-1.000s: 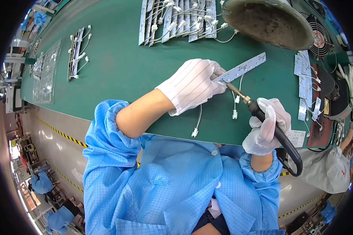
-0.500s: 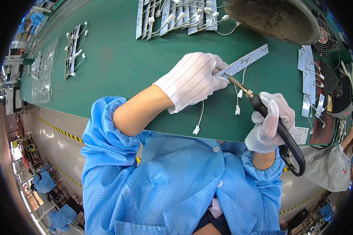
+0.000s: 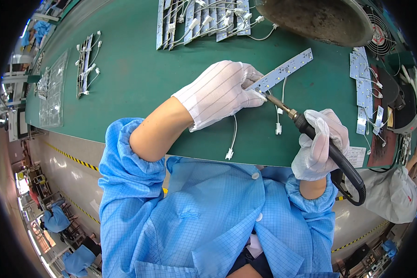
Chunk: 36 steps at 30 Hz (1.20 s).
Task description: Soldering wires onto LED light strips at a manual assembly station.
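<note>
**Green desk [image 3: 139, 83], close work in hand**

In the head view, a workshop floor [image 3: 81, 139] with yellow-and-black tape [image 3: 72, 156] shows past the desk's near edge on your left. At the far side lies a wide group of strips [image 3: 201, 18] with a tangle of white wires over it; a dull metal hood [image 3: 319, 21] stands to its right, with a round fan [image 3: 379, 36] beyond. More strips lie at far right [image 3: 363, 83] and at left [image 3: 85, 65], where a clear plastic tray [image 3: 53, 104] lies too.

Your gloved left hand [image 3: 220, 92] pinches the lower-left end of the LED strip [image 3: 285, 70], which slants up to the right in front of you. Your gloved right hand [image 3: 320, 143] is wrapped round the soldering iron [image 3: 303, 125], its tip at the strip's lower edge, right beside your left fingertips. Whether the tip touches, you cannot tell from here. A white connector [image 3: 278, 129] lies below the strip, another [image 3: 229, 154] nearer you.

The step looks like iron work at the pinched end; it calls for a still strip, a steady tip and fingertips kept off the hot metal.

Against a second ago, the strip sits slightly farther from you; both grips look unchanged.
</note>
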Available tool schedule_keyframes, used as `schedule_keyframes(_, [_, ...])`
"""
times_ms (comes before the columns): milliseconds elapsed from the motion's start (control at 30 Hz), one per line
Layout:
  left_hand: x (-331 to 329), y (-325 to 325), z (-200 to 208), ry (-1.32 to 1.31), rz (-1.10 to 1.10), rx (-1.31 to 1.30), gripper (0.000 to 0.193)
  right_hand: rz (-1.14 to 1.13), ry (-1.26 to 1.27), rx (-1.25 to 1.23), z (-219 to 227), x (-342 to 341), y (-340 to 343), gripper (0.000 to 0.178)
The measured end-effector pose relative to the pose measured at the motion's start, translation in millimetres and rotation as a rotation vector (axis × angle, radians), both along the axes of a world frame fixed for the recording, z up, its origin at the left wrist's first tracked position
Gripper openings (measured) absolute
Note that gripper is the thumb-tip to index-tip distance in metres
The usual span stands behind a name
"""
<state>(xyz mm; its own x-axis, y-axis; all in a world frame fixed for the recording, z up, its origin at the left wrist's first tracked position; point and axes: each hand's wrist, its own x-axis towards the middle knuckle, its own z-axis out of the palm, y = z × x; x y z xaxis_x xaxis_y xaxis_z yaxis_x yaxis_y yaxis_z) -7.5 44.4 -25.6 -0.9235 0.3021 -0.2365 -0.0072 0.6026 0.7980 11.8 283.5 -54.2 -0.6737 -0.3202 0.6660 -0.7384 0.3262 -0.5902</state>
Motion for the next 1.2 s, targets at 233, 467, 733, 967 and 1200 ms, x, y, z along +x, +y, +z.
schedule_keyframes(233, [1.4, 0.1, -4.4, 0.073, 0.003, -0.013, 0.041, 0.043, 0.012, -0.019, -2.3, -4.1, -2.5, 0.021])
schedule_keyframes(467, [-1.0, -2.4, 2.4, 0.085, -0.051, -0.084, 0.047, 0.047, -0.033, -0.015, -4.5, -5.0, 2.8, 0.021])
schedule_keyframes(733, [12.3, 2.5, 35.4, 0.255, -0.058, -0.5, 0.056, -0.315, 0.138, -0.04, -23.8, -6.9, 11.3, 0.018])
schedule_keyframes(967, [3.3, 19.8, -2.0, 0.072, 0.036, -0.106, 0.038, -0.278, 0.302, -0.045, -19.0, -11.2, 4.6, 0.019])
schedule_keyframes(1200, [2.0, 12.9, -7.0, 0.224, 0.01, -0.113, 0.035, -0.035, -0.028, -0.141, -9.7, -2.6, 2.4, 0.019])
